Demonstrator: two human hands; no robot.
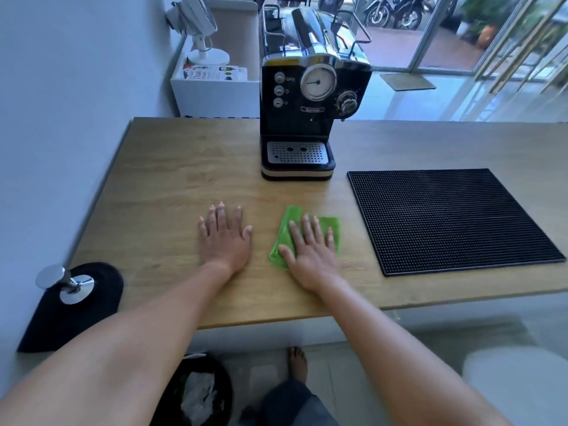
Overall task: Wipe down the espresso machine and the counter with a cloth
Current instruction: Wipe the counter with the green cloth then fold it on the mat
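A black and chrome espresso machine (pixel 302 96) stands at the back middle of the wooden counter (pixel 172 186), its drip tray facing me. In front of it a green cloth (pixel 290 221) lies flat on the wood. My right hand (pixel 310 249) presses on the cloth with straight, spread fingers. My left hand (pixel 224 238) rests flat on the bare counter just to the left of the cloth, fingers straight, holding nothing.
A black ribbed rubber mat (pixel 448 219) covers the counter's right side. At the left front corner a chrome tamper (pixel 66 282) sits on a black pad (pixel 76 315). A bin (pixel 196 392) stands on the floor below. A white shelf unit (pixel 215 84) stands behind the counter.
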